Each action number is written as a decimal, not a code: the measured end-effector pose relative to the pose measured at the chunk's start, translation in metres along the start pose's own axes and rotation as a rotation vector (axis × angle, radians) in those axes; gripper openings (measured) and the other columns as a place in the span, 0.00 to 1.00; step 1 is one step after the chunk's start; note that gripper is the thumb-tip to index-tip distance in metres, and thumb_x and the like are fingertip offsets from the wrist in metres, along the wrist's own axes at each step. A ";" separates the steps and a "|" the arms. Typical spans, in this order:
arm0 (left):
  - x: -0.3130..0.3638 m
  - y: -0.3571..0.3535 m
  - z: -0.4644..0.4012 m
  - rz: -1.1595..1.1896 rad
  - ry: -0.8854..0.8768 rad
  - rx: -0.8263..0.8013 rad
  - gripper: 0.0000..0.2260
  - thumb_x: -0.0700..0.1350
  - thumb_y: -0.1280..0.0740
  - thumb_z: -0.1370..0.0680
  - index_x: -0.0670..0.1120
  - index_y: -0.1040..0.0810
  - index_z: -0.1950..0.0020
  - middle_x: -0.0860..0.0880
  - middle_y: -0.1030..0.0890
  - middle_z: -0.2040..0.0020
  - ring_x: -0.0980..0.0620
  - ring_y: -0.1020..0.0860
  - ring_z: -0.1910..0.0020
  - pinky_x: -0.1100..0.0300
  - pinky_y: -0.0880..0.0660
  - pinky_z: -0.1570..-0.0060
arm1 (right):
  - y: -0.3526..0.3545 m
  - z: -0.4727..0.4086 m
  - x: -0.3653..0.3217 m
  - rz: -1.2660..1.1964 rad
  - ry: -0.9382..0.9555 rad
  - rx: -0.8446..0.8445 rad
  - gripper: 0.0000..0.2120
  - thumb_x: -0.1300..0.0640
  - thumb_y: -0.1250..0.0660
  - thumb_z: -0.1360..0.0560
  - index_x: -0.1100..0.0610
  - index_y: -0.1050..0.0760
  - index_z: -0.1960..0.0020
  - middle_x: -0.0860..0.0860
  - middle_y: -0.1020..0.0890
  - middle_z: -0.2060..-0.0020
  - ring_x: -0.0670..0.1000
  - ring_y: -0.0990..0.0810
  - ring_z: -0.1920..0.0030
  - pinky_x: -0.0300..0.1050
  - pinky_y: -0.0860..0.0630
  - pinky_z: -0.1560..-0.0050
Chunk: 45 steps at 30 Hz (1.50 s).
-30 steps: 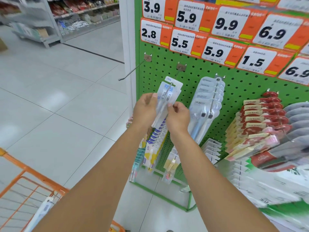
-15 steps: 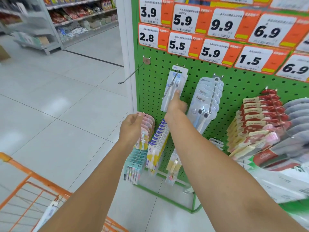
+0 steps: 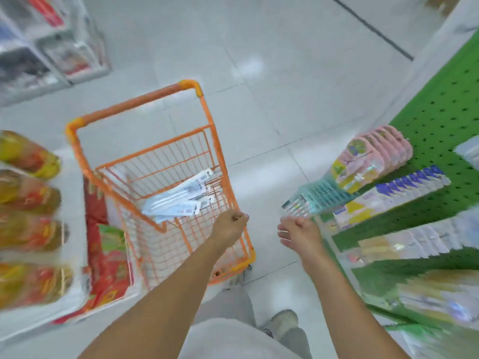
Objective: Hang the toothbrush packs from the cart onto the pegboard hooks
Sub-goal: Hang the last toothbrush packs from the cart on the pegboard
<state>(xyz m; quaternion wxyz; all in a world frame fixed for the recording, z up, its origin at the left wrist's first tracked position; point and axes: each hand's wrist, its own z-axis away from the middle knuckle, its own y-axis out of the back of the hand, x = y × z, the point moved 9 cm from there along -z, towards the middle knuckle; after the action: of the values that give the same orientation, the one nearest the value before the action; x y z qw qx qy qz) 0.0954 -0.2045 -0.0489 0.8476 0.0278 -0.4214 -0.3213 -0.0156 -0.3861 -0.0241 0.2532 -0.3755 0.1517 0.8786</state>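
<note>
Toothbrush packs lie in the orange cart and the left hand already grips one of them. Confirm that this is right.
Not quite. The head view shows the toothbrush packs lying in the orange cart, but the left hand grips none of them: it holds nothing and sits by the cart's near rim, short of the packs. The right hand holds nothing either.

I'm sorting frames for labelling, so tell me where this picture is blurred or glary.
Head view: motion blur smears the edges, worst on the yellow bottles at left and the pegboard stock at right; the cart, its packs and both hands stay fairly sharp; a soft glare patch sits on the floor; wide-angle bending throughout.
</note>
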 end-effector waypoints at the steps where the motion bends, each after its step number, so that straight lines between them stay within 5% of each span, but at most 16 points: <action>1: -0.024 0.022 0.004 0.018 0.047 0.073 0.07 0.47 0.31 0.22 0.44 0.19 0.48 0.45 0.17 0.55 0.49 0.21 0.61 0.56 0.23 0.59 | -0.020 -0.003 0.003 0.076 0.015 -0.048 0.03 0.60 0.30 0.23 0.58 0.20 0.55 0.55 0.18 0.61 0.50 0.21 0.63 0.41 0.24 0.63; 4: -0.080 0.082 0.016 0.029 0.143 0.229 0.11 0.48 0.29 0.22 0.44 0.22 0.43 0.45 0.19 0.53 0.51 0.23 0.63 0.62 0.26 0.66 | -0.088 -0.006 0.014 0.249 0.055 -0.198 0.02 0.60 0.28 0.26 0.56 0.19 0.53 0.56 0.16 0.59 0.52 0.19 0.62 0.47 0.22 0.60; 10: -0.118 0.183 -0.019 -0.239 0.080 0.338 0.25 0.51 0.30 0.22 0.46 0.31 0.28 0.46 0.26 0.31 0.45 0.24 0.37 0.54 0.28 0.44 | -0.206 -0.022 0.046 0.399 -0.080 -0.338 0.15 0.61 0.25 0.27 0.60 0.24 0.42 0.56 0.20 0.56 0.55 0.21 0.60 0.53 0.20 0.54; 14: -0.125 0.226 -0.088 -0.420 0.025 0.292 0.30 0.51 0.33 0.21 0.46 0.39 0.22 0.45 0.35 0.23 0.44 0.33 0.27 0.51 0.36 0.30 | -0.257 -0.069 0.064 0.359 -0.217 -0.282 0.18 0.58 0.26 0.25 0.59 0.29 0.39 0.56 0.22 0.55 0.55 0.21 0.57 0.51 0.19 0.53; 19: -0.150 0.247 -0.169 -0.639 -0.031 0.219 0.32 0.51 0.34 0.20 0.45 0.45 0.20 0.45 0.40 0.21 0.45 0.42 0.23 0.50 0.43 0.25 | -0.312 -0.129 0.095 0.239 -0.423 -0.194 0.17 0.57 0.27 0.24 0.65 0.26 0.40 0.61 0.23 0.49 0.55 0.21 0.51 0.51 0.19 0.47; 22: -0.169 0.241 -0.203 -0.811 -0.010 0.101 0.36 0.54 0.35 0.20 0.47 0.50 0.19 0.48 0.46 0.19 0.46 0.49 0.21 0.46 0.42 0.24 | -0.330 -0.148 0.111 0.155 -0.538 -0.189 0.13 0.59 0.26 0.25 0.63 0.23 0.43 0.57 0.24 0.54 0.53 0.24 0.55 0.45 0.20 0.62; 26: -0.179 0.235 -0.230 -0.879 -0.024 0.071 0.36 0.56 0.33 0.22 0.46 0.47 0.20 0.47 0.43 0.21 0.45 0.44 0.23 0.46 0.38 0.27 | -0.338 -0.167 0.123 0.233 -0.560 -0.112 0.07 0.60 0.27 0.25 0.62 0.24 0.54 0.56 0.25 0.63 0.53 0.28 0.65 0.46 0.21 0.59; 31: -0.170 0.244 -0.245 -0.852 -0.045 0.099 0.29 0.57 0.30 0.25 0.48 0.33 0.28 0.46 0.32 0.32 0.44 0.30 0.35 0.46 0.29 0.37 | -0.340 -0.181 0.134 0.285 -0.556 -0.044 0.13 0.61 0.26 0.26 0.66 0.23 0.45 0.56 0.24 0.70 0.51 0.29 0.74 0.44 0.27 0.63; 35: -0.165 0.250 -0.244 -0.920 -0.046 0.034 0.30 0.62 0.30 0.27 0.47 0.31 0.32 0.46 0.31 0.35 0.44 0.29 0.38 0.45 0.28 0.41 | -0.338 -0.181 0.126 0.343 -0.517 -0.064 0.15 0.64 0.33 0.22 0.67 0.26 0.37 0.59 0.21 0.56 0.50 0.26 0.69 0.40 0.27 0.72; 41: -0.164 0.246 -0.222 -0.875 -0.045 0.012 0.36 0.69 0.26 0.36 0.48 0.30 0.39 0.48 0.25 0.43 0.46 0.25 0.47 0.50 0.24 0.50 | -0.321 -0.159 0.110 0.147 -0.486 -0.072 0.04 0.68 0.39 0.20 0.63 0.26 0.52 0.63 0.19 0.51 0.58 0.19 0.58 0.47 0.19 0.63; 45: -0.168 0.229 -0.205 -0.685 -0.096 -0.018 0.43 0.64 0.22 0.37 0.50 0.36 0.28 0.49 0.23 0.42 0.47 0.24 0.44 0.52 0.25 0.47 | -0.305 -0.145 0.107 0.261 -0.390 -0.104 0.08 0.70 0.41 0.20 0.62 0.25 0.48 0.65 0.19 0.46 0.62 0.16 0.52 0.49 0.18 0.64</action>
<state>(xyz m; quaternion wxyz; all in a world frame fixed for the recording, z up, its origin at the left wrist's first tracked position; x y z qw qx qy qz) 0.2912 0.0270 -0.2247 0.6701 0.1449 -0.4240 -0.5918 0.1761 -0.1653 -0.2243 0.1421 -0.1887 0.1019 0.9664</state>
